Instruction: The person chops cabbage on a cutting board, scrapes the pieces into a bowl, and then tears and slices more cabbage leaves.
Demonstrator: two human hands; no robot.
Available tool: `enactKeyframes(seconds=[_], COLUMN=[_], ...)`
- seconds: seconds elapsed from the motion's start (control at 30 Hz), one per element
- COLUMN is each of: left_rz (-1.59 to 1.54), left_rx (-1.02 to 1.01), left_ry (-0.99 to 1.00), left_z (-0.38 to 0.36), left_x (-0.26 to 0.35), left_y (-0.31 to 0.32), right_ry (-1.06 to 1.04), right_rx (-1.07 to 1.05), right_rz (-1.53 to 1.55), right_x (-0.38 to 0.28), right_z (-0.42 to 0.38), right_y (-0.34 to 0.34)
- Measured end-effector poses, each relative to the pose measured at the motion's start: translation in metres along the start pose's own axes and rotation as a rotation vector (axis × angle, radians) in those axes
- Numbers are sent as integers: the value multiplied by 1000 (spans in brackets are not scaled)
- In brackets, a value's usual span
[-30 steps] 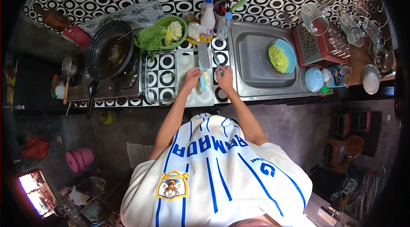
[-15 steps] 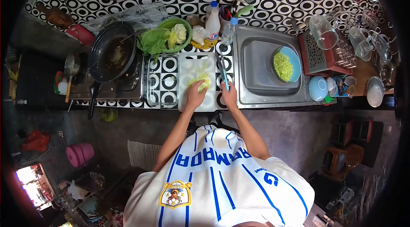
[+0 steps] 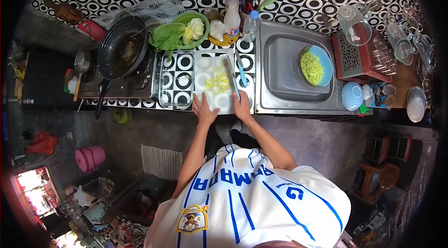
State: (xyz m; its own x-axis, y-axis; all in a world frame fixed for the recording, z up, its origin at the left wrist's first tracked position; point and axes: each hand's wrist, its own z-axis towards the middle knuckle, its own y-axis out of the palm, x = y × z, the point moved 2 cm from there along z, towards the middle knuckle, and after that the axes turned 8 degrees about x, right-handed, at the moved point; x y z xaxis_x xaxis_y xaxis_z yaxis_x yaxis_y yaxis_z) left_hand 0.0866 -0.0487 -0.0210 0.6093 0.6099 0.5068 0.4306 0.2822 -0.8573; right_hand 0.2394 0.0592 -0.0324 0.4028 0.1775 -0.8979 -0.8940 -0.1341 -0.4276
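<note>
Pale yellow-green chopped vegetable pieces (image 3: 218,82) lie loosely on a white cutting board (image 3: 212,61) in front of me. My left hand (image 3: 205,110) rests on the board's near left corner, its fingers spread and nothing in them. At the board's right edge my right hand (image 3: 241,106) is closed around the blue handle of a knife (image 3: 232,76), the blade pointing away from me. Another blue-handled utensil (image 3: 242,73), apparently a second knife, lies on the tiles just right of the board. In the sink area, a blue bowl (image 3: 325,63) holds more chopped pieces (image 3: 311,68).
A glass dish (image 3: 176,104) stands left of the board. Beyond it are a wok (image 3: 122,54) on the stove and a green basin (image 3: 204,38) of leafy vegetables. Bottles (image 3: 232,17) stand behind the board; the metal sink (image 3: 263,61) lies right.
My left hand has drawn back from the chopped pieces to the board's near corner. My right hand has shifted left to the board's edge, and a blue-handled utensil now shows separately beside it.
</note>
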Motion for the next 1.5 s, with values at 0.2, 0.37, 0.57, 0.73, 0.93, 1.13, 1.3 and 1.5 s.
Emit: enactKeyframes(seconds=[0.2,0.37,0.57,0.73,0.93,1.13,1.3,1.5], left_rz=[-182,-736,-1105,-1137,-1338,-1370,-1380,-1391], left_rx=[27,-52,-318,-569,-834,-972,-895,-871], left_ry=[-20,-75,-245,-184,-172,6,23,38], left_z=[13,25,14,5,-10,-8,0,3], left_x=[-16,-44,-29,-27,21,75,112,164], left_y=[-1,14,-25,-55,-66,-65,-35,4], right_ry=[33,179,285,400,125,30,-220,-139], right_rx=[69,-16,96,81,323,390,384,26], right_rz=[-1,-74,162,21,-171,-161,-371,-374], right_x=[10,6,0,-14,-55,-44,-88,-103], right_z=[0,7,-6,-29,-46,-34,-31,-46], right_y=[6,-19,-33,-63,-107,-156,-209,-250])
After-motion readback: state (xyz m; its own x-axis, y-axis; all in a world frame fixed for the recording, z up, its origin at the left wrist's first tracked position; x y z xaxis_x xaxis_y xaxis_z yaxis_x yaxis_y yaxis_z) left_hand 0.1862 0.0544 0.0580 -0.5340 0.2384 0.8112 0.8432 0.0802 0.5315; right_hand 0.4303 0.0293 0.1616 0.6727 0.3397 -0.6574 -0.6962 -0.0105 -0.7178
